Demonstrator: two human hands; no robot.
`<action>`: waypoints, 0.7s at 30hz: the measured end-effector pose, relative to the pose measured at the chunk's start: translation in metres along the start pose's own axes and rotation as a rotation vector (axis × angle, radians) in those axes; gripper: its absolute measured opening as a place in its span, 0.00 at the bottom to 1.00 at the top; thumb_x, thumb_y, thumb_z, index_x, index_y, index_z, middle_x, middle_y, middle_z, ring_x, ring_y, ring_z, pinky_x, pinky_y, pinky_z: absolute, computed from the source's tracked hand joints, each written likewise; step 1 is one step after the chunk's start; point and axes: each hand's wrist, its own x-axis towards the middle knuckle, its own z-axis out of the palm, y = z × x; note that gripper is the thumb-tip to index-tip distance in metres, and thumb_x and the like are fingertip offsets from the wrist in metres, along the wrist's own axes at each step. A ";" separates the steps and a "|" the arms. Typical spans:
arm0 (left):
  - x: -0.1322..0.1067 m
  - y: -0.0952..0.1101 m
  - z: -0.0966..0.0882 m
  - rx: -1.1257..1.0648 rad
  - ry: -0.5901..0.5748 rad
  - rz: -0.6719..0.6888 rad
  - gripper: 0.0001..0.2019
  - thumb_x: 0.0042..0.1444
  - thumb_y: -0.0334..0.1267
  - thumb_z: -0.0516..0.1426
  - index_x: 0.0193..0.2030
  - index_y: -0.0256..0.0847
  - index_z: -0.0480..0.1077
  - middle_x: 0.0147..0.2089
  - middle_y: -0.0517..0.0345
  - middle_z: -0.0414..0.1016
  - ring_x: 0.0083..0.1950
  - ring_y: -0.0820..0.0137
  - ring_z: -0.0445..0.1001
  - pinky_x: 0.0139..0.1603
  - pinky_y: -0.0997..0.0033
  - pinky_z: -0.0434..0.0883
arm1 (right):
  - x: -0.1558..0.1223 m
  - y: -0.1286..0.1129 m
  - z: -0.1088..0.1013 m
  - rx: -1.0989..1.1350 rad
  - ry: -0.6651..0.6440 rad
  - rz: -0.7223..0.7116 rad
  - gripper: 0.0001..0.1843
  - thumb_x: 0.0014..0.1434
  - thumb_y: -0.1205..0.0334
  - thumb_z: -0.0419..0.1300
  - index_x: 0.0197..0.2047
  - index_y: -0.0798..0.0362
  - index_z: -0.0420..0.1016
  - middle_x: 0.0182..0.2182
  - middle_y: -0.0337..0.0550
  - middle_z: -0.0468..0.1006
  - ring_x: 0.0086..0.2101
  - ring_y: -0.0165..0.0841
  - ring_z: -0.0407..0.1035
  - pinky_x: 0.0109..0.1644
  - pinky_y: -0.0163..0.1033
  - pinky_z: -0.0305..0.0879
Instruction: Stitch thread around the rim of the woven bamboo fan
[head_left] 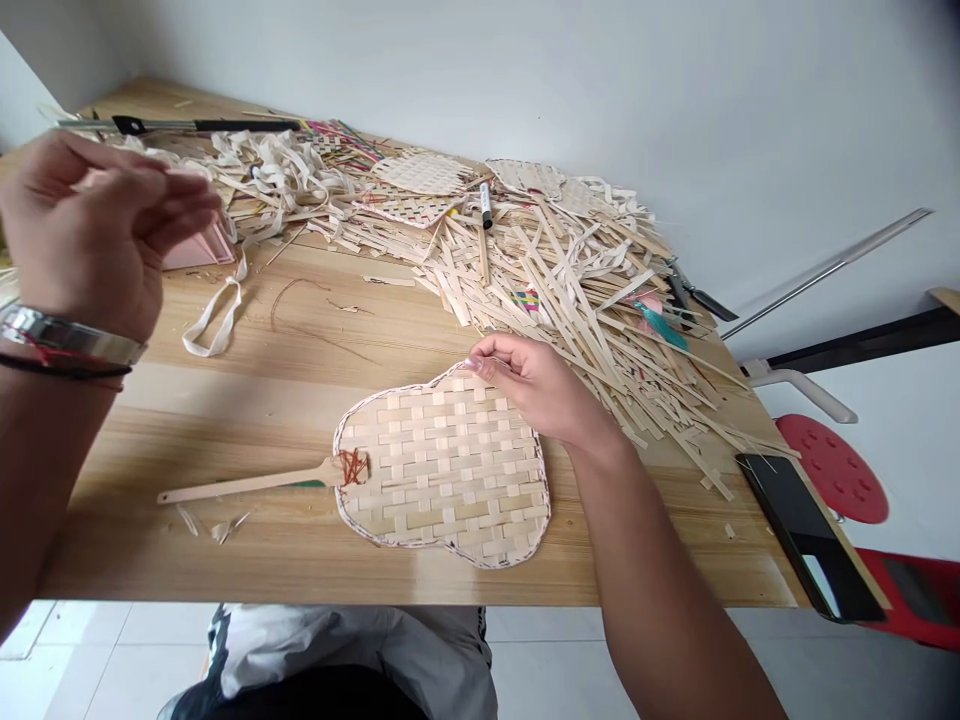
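A woven bamboo fan [450, 460] lies on the wooden table in front of me, its edge bound with a whitish strip stitched in dark thread. Its flat handle [247, 484] points left and is lashed to the fan with orange-brown cord [352, 466]. My right hand [529, 390] pinches the fan's far edge between thumb and fingers. Raised at the upper left, well away from the fan, my left hand [101, 225] has its thumb and fingertips drawn together. Whatever those fingertips may hold is too small or blurred to make out.
Loose bamboo strips [555, 290] cover the table's back and right, with woven pieces [424, 172] and a marker [486, 205] among them. White ribbon [281, 165] and a pink box [202, 245] lie left. A phone [810, 535] rests at the right edge, near a red stool [832, 468].
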 end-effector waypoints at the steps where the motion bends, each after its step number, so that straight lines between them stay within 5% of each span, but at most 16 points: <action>1: -0.009 0.006 0.008 -0.081 -0.076 -0.005 0.07 0.56 0.34 0.60 0.38 0.34 0.67 0.43 0.61 0.79 0.46 0.66 0.79 0.49 0.58 0.79 | -0.001 -0.003 0.002 0.015 -0.008 -0.012 0.14 0.63 0.51 0.59 0.36 0.54 0.73 0.31 0.39 0.74 0.32 0.30 0.65 0.38 0.37 0.60; 3: -0.025 0.015 0.021 -0.108 -0.217 -0.086 0.05 0.57 0.34 0.62 0.36 0.35 0.70 0.36 0.62 0.79 0.40 0.68 0.80 0.44 0.61 0.81 | -0.002 -0.007 0.004 0.033 -0.029 -0.026 0.13 0.63 0.52 0.59 0.37 0.54 0.74 0.33 0.40 0.75 0.34 0.30 0.67 0.39 0.37 0.62; 7: -0.055 0.019 0.035 -0.107 -0.732 -0.341 0.05 0.63 0.34 0.59 0.42 0.37 0.67 0.35 0.56 0.82 0.38 0.67 0.81 0.43 0.63 0.79 | -0.006 -0.018 0.004 0.043 -0.127 -0.021 0.12 0.63 0.54 0.60 0.42 0.52 0.78 0.40 0.42 0.80 0.39 0.31 0.72 0.43 0.37 0.66; 11: -0.080 0.018 0.049 -0.010 -1.048 -0.302 0.06 0.65 0.34 0.55 0.45 0.35 0.69 0.37 0.50 0.81 0.36 0.70 0.79 0.39 0.70 0.76 | -0.013 -0.029 0.006 0.059 -0.212 -0.008 0.12 0.61 0.52 0.63 0.40 0.51 0.80 0.38 0.40 0.82 0.40 0.31 0.75 0.43 0.35 0.69; 16: -0.091 0.023 0.058 0.079 -1.175 -0.236 0.08 0.66 0.32 0.52 0.42 0.33 0.72 0.37 0.52 0.79 0.35 0.75 0.74 0.35 0.77 0.70 | -0.021 -0.039 0.009 0.020 -0.201 -0.047 0.08 0.61 0.57 0.62 0.37 0.52 0.79 0.35 0.38 0.81 0.37 0.30 0.74 0.39 0.33 0.70; 21: -0.089 0.024 0.055 0.044 -1.171 -0.251 0.06 0.66 0.32 0.53 0.43 0.34 0.71 0.37 0.53 0.79 0.37 0.75 0.75 0.38 0.77 0.72 | -0.023 -0.042 0.010 -0.017 -0.221 -0.129 0.06 0.61 0.62 0.62 0.39 0.51 0.80 0.37 0.38 0.81 0.37 0.28 0.75 0.39 0.30 0.70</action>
